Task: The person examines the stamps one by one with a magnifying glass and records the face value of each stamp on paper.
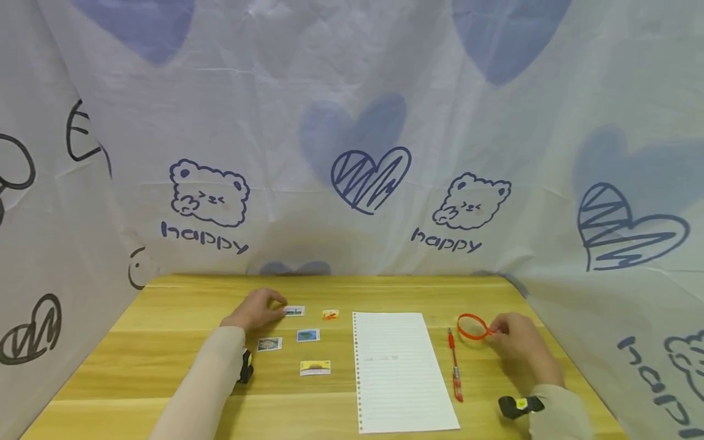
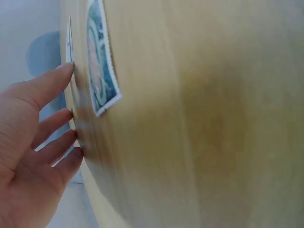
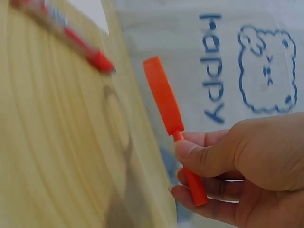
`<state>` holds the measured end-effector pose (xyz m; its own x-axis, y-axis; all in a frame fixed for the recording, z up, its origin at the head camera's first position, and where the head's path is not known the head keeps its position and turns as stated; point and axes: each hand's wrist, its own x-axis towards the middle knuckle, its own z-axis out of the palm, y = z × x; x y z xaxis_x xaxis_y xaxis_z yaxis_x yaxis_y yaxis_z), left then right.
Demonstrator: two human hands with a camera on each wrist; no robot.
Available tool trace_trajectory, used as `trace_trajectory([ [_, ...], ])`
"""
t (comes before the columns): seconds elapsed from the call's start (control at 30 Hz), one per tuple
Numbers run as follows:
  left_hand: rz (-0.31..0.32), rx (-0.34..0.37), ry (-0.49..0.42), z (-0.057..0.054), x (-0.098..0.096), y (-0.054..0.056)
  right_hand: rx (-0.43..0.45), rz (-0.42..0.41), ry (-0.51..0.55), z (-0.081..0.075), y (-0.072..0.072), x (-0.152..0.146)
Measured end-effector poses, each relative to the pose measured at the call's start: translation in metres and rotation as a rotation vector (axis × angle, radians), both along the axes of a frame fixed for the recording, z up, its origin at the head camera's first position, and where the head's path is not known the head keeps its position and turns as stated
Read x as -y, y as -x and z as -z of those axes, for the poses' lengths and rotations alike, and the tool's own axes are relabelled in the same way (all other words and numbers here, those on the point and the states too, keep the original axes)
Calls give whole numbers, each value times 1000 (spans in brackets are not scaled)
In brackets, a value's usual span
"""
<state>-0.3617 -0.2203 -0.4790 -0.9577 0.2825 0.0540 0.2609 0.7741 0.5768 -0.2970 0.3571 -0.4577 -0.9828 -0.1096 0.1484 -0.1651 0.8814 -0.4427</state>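
Observation:
In the head view my left hand (image 1: pixel 258 310) rests at the back left of the table, its fingertips right at the left edge of a postage stamp (image 1: pixel 295 311). The left wrist view shows its thumb over that stamp (image 2: pixel 69 45) and the other fingers loosely bent at the tabletop. Closer to that camera lies a green-patterned stamp (image 2: pixel 100 61). My right hand (image 1: pixel 519 339) pinches the handle of a red magnifying glass (image 1: pixel 472 327) between thumb and fingers. In the right wrist view the magnifying glass (image 3: pixel 164 97) is seen edge-on, held above the table, casting a shadow.
Several more stamps lie around: an orange one (image 1: pixel 330 315), a blue one (image 1: pixel 308 335), a dark one (image 1: pixel 269 344) and a yellow one (image 1: pixel 315 368). Lined paper (image 1: pixel 401 379) lies mid-table, with a red pen (image 1: pixel 454 366) on its right. A printed curtain (image 1: pixel 291 201) hangs behind.

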Motion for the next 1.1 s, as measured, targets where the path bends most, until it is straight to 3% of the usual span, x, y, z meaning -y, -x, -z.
trace_trajectory([
  [0.27, -10, -6, -9, 1, -1, -1, -74, -103, 77, -3, 18, 58],
  [0.53, -33, 5, -24, 2, -2, -1, -102, -144, 95, -4, 40, 117],
  [1.1, -45, 9, -34, 1, -2, -1, -54, -205, 156, -19, 70, 221],
])
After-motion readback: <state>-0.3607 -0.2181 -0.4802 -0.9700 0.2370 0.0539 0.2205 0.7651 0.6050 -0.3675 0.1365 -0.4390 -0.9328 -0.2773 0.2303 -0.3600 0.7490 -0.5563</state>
